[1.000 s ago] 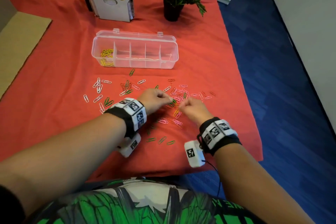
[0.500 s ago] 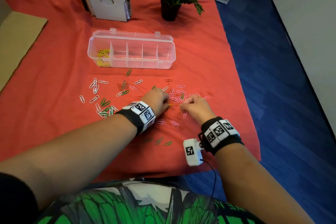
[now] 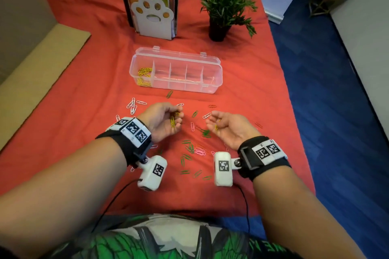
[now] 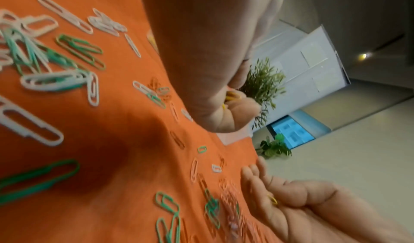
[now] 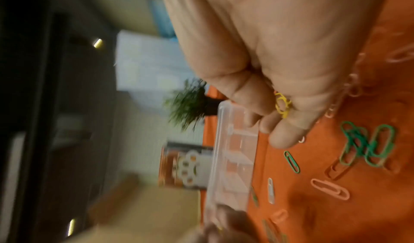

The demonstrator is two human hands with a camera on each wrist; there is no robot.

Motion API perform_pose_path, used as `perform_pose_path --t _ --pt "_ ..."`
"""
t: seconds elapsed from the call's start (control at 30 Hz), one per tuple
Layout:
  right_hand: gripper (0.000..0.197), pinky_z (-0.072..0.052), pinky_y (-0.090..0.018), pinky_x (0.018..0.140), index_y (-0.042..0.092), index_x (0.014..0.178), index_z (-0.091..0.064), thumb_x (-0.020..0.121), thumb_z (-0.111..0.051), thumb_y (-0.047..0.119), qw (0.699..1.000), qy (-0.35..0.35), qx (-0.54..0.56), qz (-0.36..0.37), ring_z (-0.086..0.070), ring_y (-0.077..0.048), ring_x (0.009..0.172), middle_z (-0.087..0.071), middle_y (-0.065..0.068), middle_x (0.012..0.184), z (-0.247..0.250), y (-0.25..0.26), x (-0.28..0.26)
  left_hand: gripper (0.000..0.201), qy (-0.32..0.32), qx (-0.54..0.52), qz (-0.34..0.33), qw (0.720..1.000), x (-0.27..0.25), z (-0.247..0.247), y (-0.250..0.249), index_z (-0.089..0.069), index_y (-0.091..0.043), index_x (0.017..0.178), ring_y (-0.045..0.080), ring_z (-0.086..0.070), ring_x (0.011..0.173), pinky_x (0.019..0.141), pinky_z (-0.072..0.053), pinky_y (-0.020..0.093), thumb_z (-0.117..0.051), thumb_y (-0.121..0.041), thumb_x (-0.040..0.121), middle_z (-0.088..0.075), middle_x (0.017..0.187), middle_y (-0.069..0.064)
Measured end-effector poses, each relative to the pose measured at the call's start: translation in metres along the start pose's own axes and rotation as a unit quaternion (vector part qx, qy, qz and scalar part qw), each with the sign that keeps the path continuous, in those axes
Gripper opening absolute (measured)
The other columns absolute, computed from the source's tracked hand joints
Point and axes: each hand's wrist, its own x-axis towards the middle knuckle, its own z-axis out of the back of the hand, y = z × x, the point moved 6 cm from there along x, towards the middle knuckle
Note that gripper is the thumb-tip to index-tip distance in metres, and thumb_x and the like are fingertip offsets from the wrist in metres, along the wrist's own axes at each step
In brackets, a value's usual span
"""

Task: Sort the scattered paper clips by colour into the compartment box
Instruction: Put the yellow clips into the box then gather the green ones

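Both palms face up above the scattered paper clips [image 3: 190, 149]. The left hand [image 3: 163, 121] curls its fingers round yellow clips [image 3: 173, 121]; the right hand [image 3: 228, 127], fingers loosely bent, cradles another yellow clip [image 5: 282, 104]. The compartment box [image 3: 210, 88] sits beyond, yellow clips in its leftmost cell.

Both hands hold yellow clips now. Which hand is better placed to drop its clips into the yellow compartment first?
Probably the left hand. It grips yellow clips and is nearer the yellow compartment at the box's left end. The right hand would have to cross over.

Soft indoor light, blurred wrist views
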Motion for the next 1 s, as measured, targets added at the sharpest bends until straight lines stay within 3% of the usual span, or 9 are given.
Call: perform_pose_path --t 0.07,0.23,0.47,0.57,0.67,0.73,0.83,0.93,1.0 --pt "0.040 -0.050 -0.034 0.087 -0.001 0.094 -0.051 0.082 -0.020 -0.023 0.994 -0.022 -0.101 0.045 -0.058 -0.025 0.081 -0.049 -0.014 0.086 -0.013 0.007 0.003 0.023 -0.021 -0.005 -0.025 0.999 -0.007 0.008 -0.016 -0.056 -0.009 0.080 0.012 -0.059 0.048 0.048 -0.052 0.019 -0.036 -0.007 0.090 -0.061 0.063 0.004" --pt "0.033 -0.052 -0.014 0.051 0.008 0.073 -0.052 0.083 -0.038 -0.021 0.953 -0.051 -0.272 0.125 -0.058 -0.016 0.065 -0.054 -0.010 0.072 -0.044 0.021 0.013 0.024 -0.070 -0.012 -0.122 0.990 -0.020 0.028 -0.082 -0.054 -0.006 0.080 0.018 -0.058 0.072 0.069 -0.054 0.026 -0.032 -0.002 0.089 -0.058 0.073 0.006" --pt "0.030 -0.053 -0.016 0.060 0.011 0.074 -0.058 0.079 -0.050 -0.018 0.912 -0.032 -0.362 0.189 -0.059 -0.016 0.071 -0.056 -0.003 0.069 -0.080 0.031 0.020 0.020 -0.165 0.039 -0.194 0.966 -0.013 0.048 -0.156 -0.043 -0.013 0.065 0.014 -0.032 0.055 0.062 -0.035 0.024 -0.037 -0.003 0.081 -0.037 0.067 0.003" --pt "0.030 -0.055 -0.033 0.080 0.007 0.083 -0.059 0.080 -0.042 -0.017 0.903 -0.022 -0.379 0.202 -0.061 -0.023 0.081 -0.057 -0.003 0.071 -0.090 0.031 0.020 0.020 -0.207 0.085 -0.215 0.951 -0.007 0.054 -0.168 -0.047 -0.013 0.061 0.013 -0.033 0.053 0.074 -0.036 0.027 -0.044 -0.003 0.079 -0.040 0.066 0.002" --pt "0.032 -0.055 -0.040 0.083 0.008 0.082 -0.061 0.080 -0.038 -0.015 0.890 -0.017 -0.399 0.220 -0.064 -0.029 0.084 -0.060 -0.005 0.071 -0.099 0.035 0.021 0.010 -0.220 0.098 -0.229 0.943 -0.006 0.058 -0.166 -0.054 -0.013 0.072 0.015 -0.035 0.054 0.077 -0.032 0.029 -0.049 -0.005 0.077 -0.041 0.068 0.001" --pt "0.033 -0.056 -0.042 0.084 0.010 0.077 -0.062 0.078 -0.039 -0.014 0.880 -0.022 -0.408 0.241 -0.067 -0.033 0.087 -0.064 -0.012 0.075 -0.108 0.041 0.021 0.017 -0.228 0.142 -0.250 0.930 -0.013 0.059 -0.162 -0.059 -0.016 0.089 0.019 -0.044 0.064 0.073 -0.038 0.032 -0.052 -0.009 0.075 -0.049 0.080 0.003" --pt "0.034 -0.055 -0.044 0.086 0.008 0.077 -0.065 0.079 -0.039 -0.014 0.876 -0.016 -0.407 0.258 -0.068 -0.031 0.089 -0.064 -0.010 0.078 -0.129 0.052 0.027 0.035 -0.256 0.265 -0.290 0.883 -0.027 0.066 -0.148 -0.058 -0.011 0.118 0.019 -0.057 0.099 0.087 -0.043 0.030 -0.051 -0.005 0.084 -0.061 0.109 0.006" --pt "0.034 -0.055 -0.048 0.087 0.020 0.065 -0.060 0.077 -0.039 -0.005 0.859 -0.002 -0.418 0.296 -0.069 -0.033 0.089 -0.063 -0.003 0.071 -0.160 0.062 0.037 0.038 -0.288 0.332 -0.312 0.842 -0.040 0.082 -0.123 -0.057 -0.005 0.119 0.023 -0.059 0.108 0.095 -0.044 0.028 -0.050 0.002 0.083 -0.063 0.116 0.012" --pt "0.029 -0.054 -0.048 0.086 0.016 0.070 -0.065 0.073 -0.040 0.003 0.838 0.004 -0.435 0.330 -0.069 -0.033 0.088 -0.065 -0.006 0.076 -0.183 0.066 0.040 0.038 -0.300 0.366 -0.302 0.828 -0.045 0.095 -0.107 -0.058 -0.004 0.117 0.025 -0.059 0.104 0.096 -0.046 0.034 -0.050 0.004 0.081 -0.062 0.112 0.015"
